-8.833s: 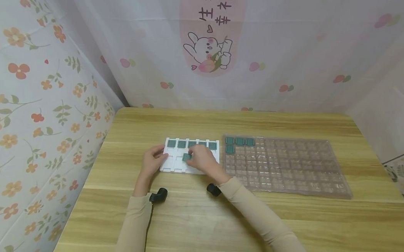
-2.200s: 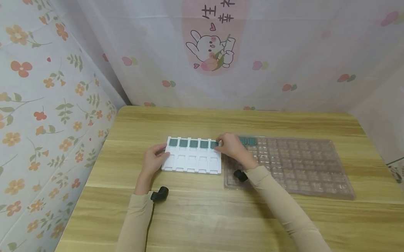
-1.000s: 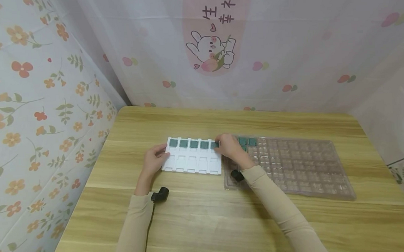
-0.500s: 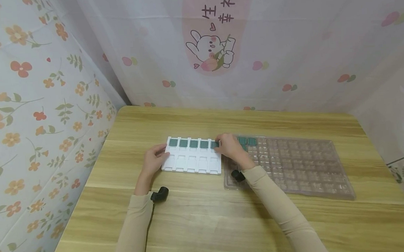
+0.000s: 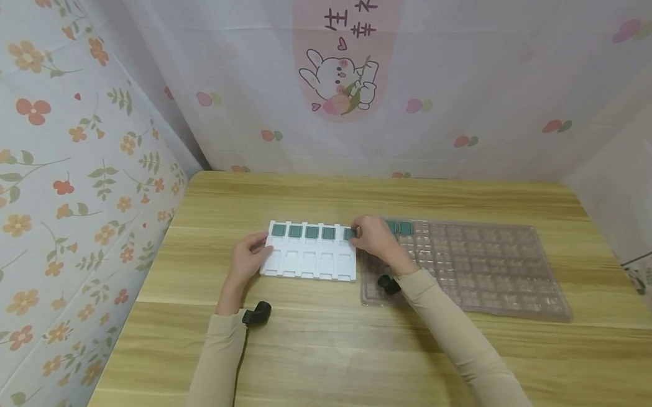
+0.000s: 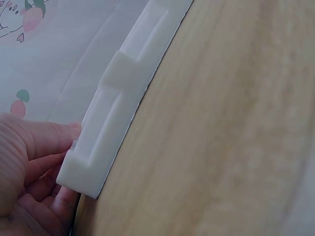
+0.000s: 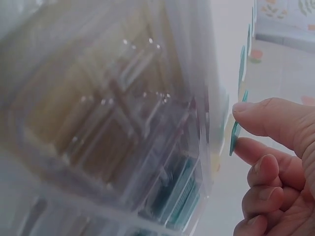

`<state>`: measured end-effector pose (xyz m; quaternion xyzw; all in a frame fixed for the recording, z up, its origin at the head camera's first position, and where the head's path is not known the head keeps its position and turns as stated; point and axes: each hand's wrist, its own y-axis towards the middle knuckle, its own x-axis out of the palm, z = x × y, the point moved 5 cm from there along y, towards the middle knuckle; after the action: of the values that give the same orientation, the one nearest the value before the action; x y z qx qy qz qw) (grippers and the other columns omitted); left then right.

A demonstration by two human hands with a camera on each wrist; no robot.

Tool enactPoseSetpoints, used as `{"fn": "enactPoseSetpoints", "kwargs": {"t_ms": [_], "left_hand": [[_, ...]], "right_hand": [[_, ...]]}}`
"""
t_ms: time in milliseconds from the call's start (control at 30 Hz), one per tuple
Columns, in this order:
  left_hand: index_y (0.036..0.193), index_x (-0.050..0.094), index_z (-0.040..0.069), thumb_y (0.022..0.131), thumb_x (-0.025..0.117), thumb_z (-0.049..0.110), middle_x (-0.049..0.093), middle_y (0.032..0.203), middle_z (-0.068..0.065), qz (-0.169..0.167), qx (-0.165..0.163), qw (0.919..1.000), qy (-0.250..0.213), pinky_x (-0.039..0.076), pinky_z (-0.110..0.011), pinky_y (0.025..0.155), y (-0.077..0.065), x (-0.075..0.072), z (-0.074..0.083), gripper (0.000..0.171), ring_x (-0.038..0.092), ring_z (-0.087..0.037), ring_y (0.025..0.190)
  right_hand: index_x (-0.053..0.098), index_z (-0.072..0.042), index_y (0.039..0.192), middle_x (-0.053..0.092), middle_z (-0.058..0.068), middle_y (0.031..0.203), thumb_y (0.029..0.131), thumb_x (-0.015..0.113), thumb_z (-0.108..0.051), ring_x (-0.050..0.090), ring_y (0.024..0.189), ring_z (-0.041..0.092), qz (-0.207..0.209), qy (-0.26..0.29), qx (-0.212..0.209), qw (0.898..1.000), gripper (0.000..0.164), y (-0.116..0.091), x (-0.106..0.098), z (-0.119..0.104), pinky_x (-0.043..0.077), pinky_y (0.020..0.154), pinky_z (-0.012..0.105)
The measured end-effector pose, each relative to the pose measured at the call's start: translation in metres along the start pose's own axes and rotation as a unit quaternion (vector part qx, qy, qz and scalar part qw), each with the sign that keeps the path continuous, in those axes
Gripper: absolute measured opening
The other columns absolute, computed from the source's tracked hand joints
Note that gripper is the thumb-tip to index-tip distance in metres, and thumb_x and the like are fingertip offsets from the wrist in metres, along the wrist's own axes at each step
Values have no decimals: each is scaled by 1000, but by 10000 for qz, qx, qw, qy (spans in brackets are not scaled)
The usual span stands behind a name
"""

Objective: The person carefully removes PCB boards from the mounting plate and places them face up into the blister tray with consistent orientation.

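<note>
My left hand (image 5: 248,258) grips the left edge of a white slotted tray (image 5: 309,258); in the left wrist view the thumb lies on the tray's rim (image 6: 118,73) with fingers beneath. Between thumb and index finger, my right hand (image 5: 374,235) pinches a small green square chip (image 7: 236,129) by its edges, at the tray's upper right corner. In the head view this chip sits slightly right of its slot. Several like green chips (image 5: 312,232) fill the rest of the upper row. The lower row's slots show bare white.
A clear plastic tray (image 5: 498,267) with many compartments lies right of the white one. Green chips (image 5: 406,228) sit in its upper left corner, partly hidden by the right hand. Black wrist cameras (image 5: 258,313) stick out from the sleeves. A patterned curtain (image 5: 465,95) hangs behind the table.
Earlier, my right hand held a chip over the white tray's lower row. It moved to the upper right slot, and in the last half second shifted slightly right with that slot's chip.
</note>
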<state>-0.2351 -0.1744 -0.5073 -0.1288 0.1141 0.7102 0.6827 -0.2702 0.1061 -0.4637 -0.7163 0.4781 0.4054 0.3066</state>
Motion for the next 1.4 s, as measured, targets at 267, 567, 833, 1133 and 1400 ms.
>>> {"fn": "enactPoseSetpoints", "kwargs": {"t_ms": [267,567,833,1133,1400], "left_hand": [[123,53,-13,84,62,-5,52,126,-29,-41,28,9999,-93,46,-41,97,-1,0,2,41,52,-38,115],[122,53,-13,84,62,-4,52,125,-30,-45,-42,9999,-149,46,-41,98,0,1,-1,40,52,-38,115],[123,52,-13,85,62,-5,51,127,-30,-24,-67,9999,-117,45,-41,98,-1,0,0,40,51,-38,116],[123,53,-12,85,62,-4,51,127,-29,-25,-119,9999,-57,45,-41,98,-2,1,0,40,51,-37,116],[123,53,-13,85,62,-4,50,128,-29,-70,-73,9999,-125,44,-42,99,-2,1,-1,40,50,-37,118]], "right_hand": [[64,6,107,59,6,70,81,71,-8,49,58,14,-15,188,38,9998,30,-9,-9,4,44,51,23],[66,4,102,58,5,68,80,72,-7,45,57,14,145,162,-118,9997,25,-17,-15,13,39,49,22],[65,7,104,54,4,65,81,71,-7,43,53,11,121,180,-7,9998,27,-26,-21,20,38,46,20],[66,7,103,48,3,60,81,71,-6,39,52,12,195,256,-44,9995,27,-35,-26,30,34,46,22],[66,8,101,49,4,62,79,72,-7,40,53,13,283,155,9,9995,27,-44,-31,41,35,45,23]]}}
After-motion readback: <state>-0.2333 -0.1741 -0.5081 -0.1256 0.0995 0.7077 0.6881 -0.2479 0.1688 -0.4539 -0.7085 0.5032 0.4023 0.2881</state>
